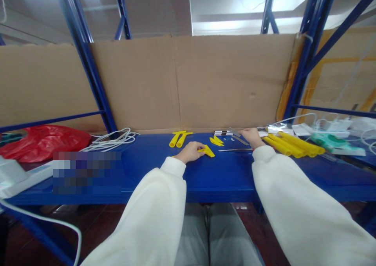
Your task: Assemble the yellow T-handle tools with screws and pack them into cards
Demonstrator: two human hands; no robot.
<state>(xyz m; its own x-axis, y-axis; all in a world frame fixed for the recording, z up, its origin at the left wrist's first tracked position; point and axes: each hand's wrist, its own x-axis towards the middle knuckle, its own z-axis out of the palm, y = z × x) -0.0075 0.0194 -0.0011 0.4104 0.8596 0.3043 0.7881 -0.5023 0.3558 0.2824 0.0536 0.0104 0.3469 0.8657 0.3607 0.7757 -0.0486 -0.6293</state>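
My left hand (pixel 191 152) is closed around a yellow plastic piece (pixel 208 151) with a wide, flat end, held low over the blue table. My right hand (pixel 251 135) reaches farther back, its fingers pinching a thin, flat grey strip (pixel 235 132). A similar grey strip (pixel 240 140) lies just in front of it. Nearer to me rests a slim metal rod-like tool (pixel 233 150), one end by my right wrist. Between the hands are small yellow pointed pieces (pixel 216 141) and some tiny pale bits (pixel 225 139). Behind them sits a stack of white-and-black strips (pixel 222 133).
Two yellow tubular handles (pixel 181 140) lie behind my left hand. Several yellow tubes (pixel 293 146) lie right of my right wrist, beside a green-and-white packet (pixel 329 140). Left are white cables (pixel 116 140) and a red plastic bag (pixel 47 142). Cardboard (pixel 205 82) walls the back.
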